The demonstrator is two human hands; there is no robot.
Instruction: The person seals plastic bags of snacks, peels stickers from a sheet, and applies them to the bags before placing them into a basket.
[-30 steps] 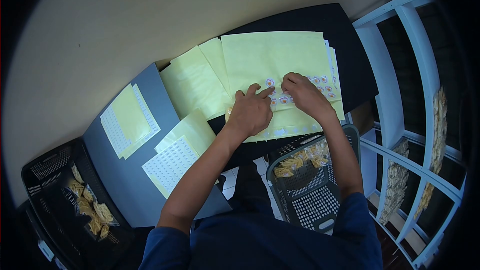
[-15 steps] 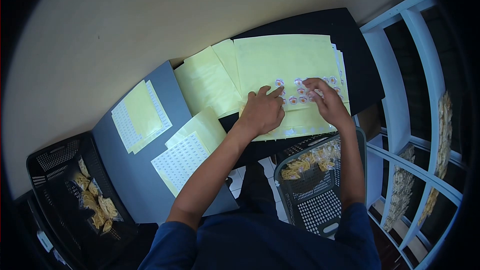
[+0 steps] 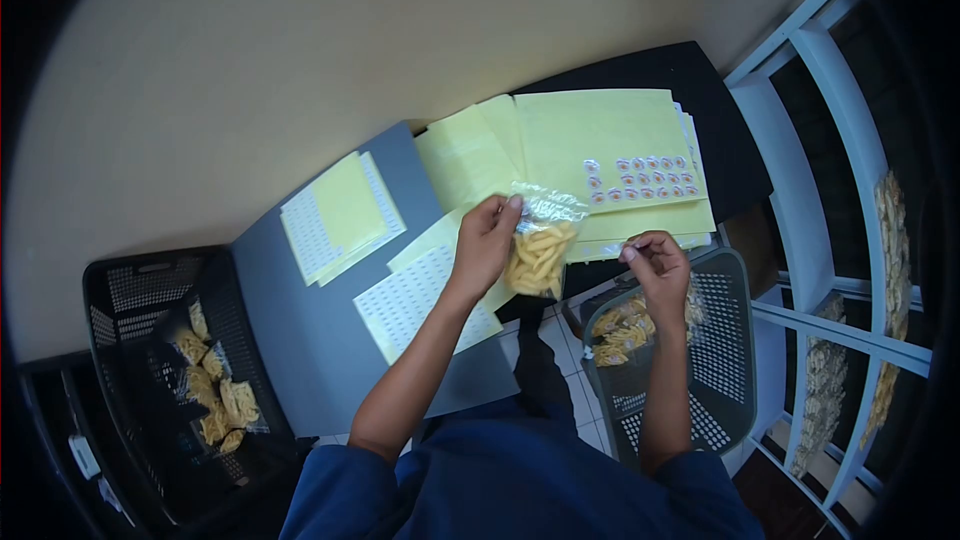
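A clear plastic bag of yellowish snack pieces (image 3: 541, 258) hangs from my left hand (image 3: 487, 243), pinched near its top left corner. My right hand (image 3: 659, 266) is to the right of the bag, above the basket's edge, with thumb and forefinger pressed together; what they hold, if anything, is too small to make out. Behind both hands lies a yellow backing sheet (image 3: 595, 125) on the black table, with rows of small round stickers (image 3: 655, 180) along its lower part. One sticker place in the top row shows bare backing.
Printed label sheets (image 3: 425, 300) and a smaller stack (image 3: 345, 215) lie on the grey surface (image 3: 290, 360) at left. A black basket (image 3: 130, 340) with bagged snacks stands far left. A grey basket (image 3: 725, 340) with more bags is below right. Shelving (image 3: 840, 330) stands at right.
My left hand has left the sticker sheet and now holds up a snack bag. My right hand has moved down off the stickers. The whole view has shifted slightly.
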